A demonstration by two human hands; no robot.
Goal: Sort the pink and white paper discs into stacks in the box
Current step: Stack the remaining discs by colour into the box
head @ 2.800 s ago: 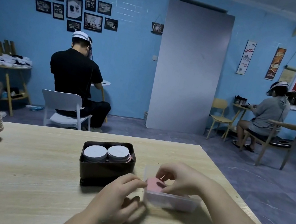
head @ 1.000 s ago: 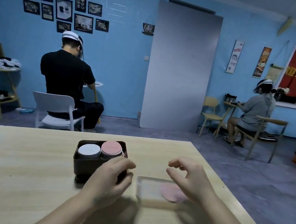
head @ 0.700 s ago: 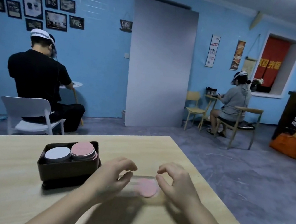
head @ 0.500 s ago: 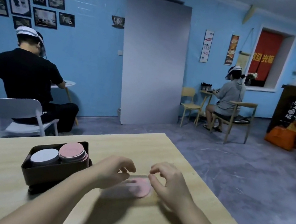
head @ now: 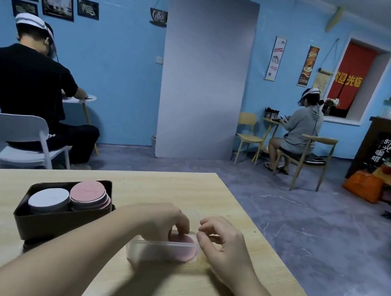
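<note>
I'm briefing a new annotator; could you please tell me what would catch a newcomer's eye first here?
The left hand and right hand meet over a clear plastic tray on the wooden table, left fingers dipping onto a pink disc inside. To their left, a dark box holds a white stack and a pink stack.

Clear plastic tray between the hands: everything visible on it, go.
The clear tray is a shallow, translucent plastic container with rounded corners. It sits on the wooden table to the right of the dark box, apart from it. A pink disc lies at its right end. The left hand reaches in, fingertips at that disc. The right hand hovers curled at the right end, contact unclear.
</note>
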